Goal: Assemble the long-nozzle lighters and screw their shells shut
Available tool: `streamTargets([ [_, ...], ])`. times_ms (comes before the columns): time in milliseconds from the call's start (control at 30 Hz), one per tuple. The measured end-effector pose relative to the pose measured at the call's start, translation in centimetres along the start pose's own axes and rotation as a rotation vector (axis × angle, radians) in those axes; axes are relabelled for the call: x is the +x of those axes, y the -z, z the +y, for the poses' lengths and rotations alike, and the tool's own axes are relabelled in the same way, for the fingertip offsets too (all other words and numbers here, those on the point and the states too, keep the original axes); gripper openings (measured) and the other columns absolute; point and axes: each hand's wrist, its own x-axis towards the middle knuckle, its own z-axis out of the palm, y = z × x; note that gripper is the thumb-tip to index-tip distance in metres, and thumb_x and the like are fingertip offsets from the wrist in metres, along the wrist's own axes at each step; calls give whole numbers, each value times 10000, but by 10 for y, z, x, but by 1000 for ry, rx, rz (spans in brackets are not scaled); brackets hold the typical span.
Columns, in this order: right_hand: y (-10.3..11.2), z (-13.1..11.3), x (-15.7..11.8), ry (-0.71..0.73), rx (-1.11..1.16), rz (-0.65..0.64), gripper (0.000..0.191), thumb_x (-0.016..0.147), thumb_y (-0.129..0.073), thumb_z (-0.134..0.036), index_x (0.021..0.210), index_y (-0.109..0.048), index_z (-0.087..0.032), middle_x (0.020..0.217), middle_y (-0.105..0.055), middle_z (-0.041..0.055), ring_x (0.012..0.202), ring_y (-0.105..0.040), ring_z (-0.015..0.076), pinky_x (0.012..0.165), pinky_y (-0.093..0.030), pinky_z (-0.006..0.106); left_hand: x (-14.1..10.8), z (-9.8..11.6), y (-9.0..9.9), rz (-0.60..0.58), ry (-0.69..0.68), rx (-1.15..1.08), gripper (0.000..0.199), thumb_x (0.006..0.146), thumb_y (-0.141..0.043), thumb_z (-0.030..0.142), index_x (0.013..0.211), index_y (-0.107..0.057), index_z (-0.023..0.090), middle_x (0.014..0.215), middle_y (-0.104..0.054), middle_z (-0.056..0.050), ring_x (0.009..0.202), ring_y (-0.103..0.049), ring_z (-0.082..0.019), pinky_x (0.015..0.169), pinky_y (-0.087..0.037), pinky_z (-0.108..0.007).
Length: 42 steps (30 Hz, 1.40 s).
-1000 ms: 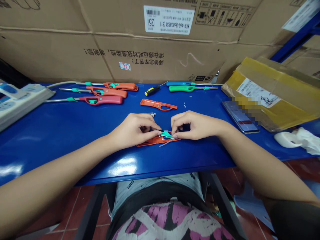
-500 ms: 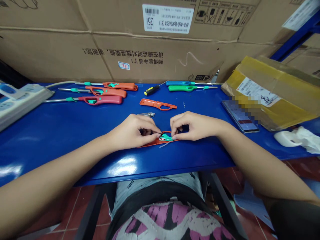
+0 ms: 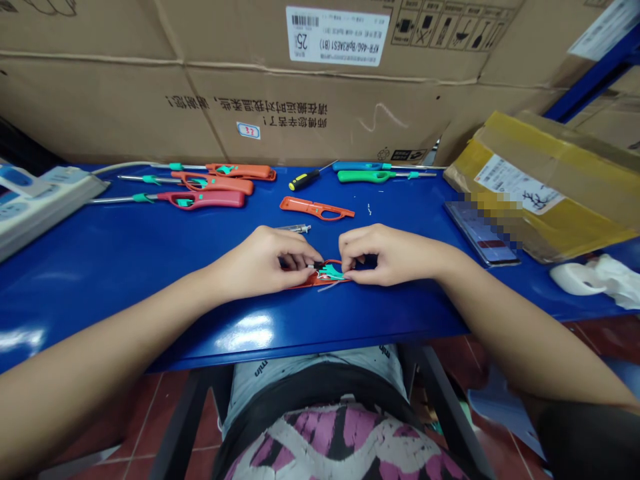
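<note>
On the blue table in front of me lies an opened orange lighter half-shell [image 3: 311, 283], partly covered by both hands. A green trigger [image 3: 331, 271] sits in it, with a thin white wire beside it. My left hand [image 3: 265, 260] is closed in a pinch on a small black part [image 3: 317, 265] at the left of the trigger. Thumb and fingertips of my right hand [image 3: 383, 255] are pressed together at the trigger's right end; what they grip is hidden. A thin clear tube [image 3: 327, 287] sticks out below the shell. Behind my hands rest the other orange half-shell [image 3: 306, 206] and a small metal-ended piece [image 3: 302, 229].
Several long lighters, among them a red one [image 3: 210, 199] and a green one [image 3: 363, 177], lie along the back by a screwdriver [image 3: 304, 180]. At left is a power strip [image 3: 35, 203]; at right, a phone [image 3: 480, 233] and a taped box [image 3: 560, 193]. Large cartons [image 3: 125, 107] stand behind.
My left fingers have shifted slightly, and more of the small black part shows at their tips. The right hand keeps nearly the same place at the trigger.
</note>
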Motion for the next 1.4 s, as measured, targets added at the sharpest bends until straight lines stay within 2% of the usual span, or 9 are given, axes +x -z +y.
streamTargets([
  [267, 0, -1, 0, 6, -45, -18, 100, 894, -603, -98, 850, -664, -163, 862, -596, 25, 801, -574, 149, 744, -430, 275, 1, 5, -1, 81, 66, 3, 134, 853, -704, 185, 941, -801, 156, 826, -764, -39, 664, -699, -117, 614, -565, -185],
  [400, -1, 1, 0, 10, -83, 3, 103, 872, -608, -78, 846, -666, -160, 854, -593, 24, 806, -573, 153, 747, -422, 275, 2, 5, -3, 96, 87, 19, 113, 856, -713, 208, 912, -804, 172, 778, -742, -21, 599, -632, -97, 558, -508, -188],
  [600, -2, 2, 1, -22, -76, 16, 94, 877, -605, -98, 873, -672, -164, 891, -605, 31, 804, -579, 149, 740, -428, 271, 3, -5, -6, 167, 40, 69, 89, 856, -729, 222, 893, -803, 187, 825, -765, -28, 783, -685, -155, 731, -537, -250],
  [800, -3, 0, 1, -37, -114, 29, 86, 889, -599, -108, 891, -668, -158, 908, -594, 36, 805, -571, 150, 745, -430, 275, 3, -8, -5, 116, 55, 47, 107, 881, -713, 243, 891, -803, 185, 837, -785, -27, 729, -706, -148, 683, -533, -235],
  [1167, -1, -3, 1, -50, -192, 57, 87, 878, -589, -97, 851, -640, -162, 882, -585, 29, 767, -551, 140, 696, -404, 260, -2, -12, -3, 102, -40, 183, 157, 933, -653, 231, 957, -807, 210, 915, -812, -17, 819, -762, -174, 770, -563, -257],
  [1300, 0, -3, 0, -47, -196, 71, 95, 870, -585, -88, 832, -623, -167, 879, -581, 30, 765, -546, 141, 691, -400, 259, -3, -11, -3, 96, -24, 265, 179, 943, -638, 240, 1023, -796, 219, 954, -812, -12, 820, -760, -171, 745, -548, -248],
  [1400, 1, -2, -1, -50, -197, 74, 95, 863, -589, -85, 828, -621, -167, 881, -581, 29, 768, -549, 140, 690, -398, 259, -2, -11, -4, 96, -9, 248, 162, 938, -647, 246, 1007, -789, 210, 937, -807, -11, 807, -752, -158, 724, -534, -228],
])
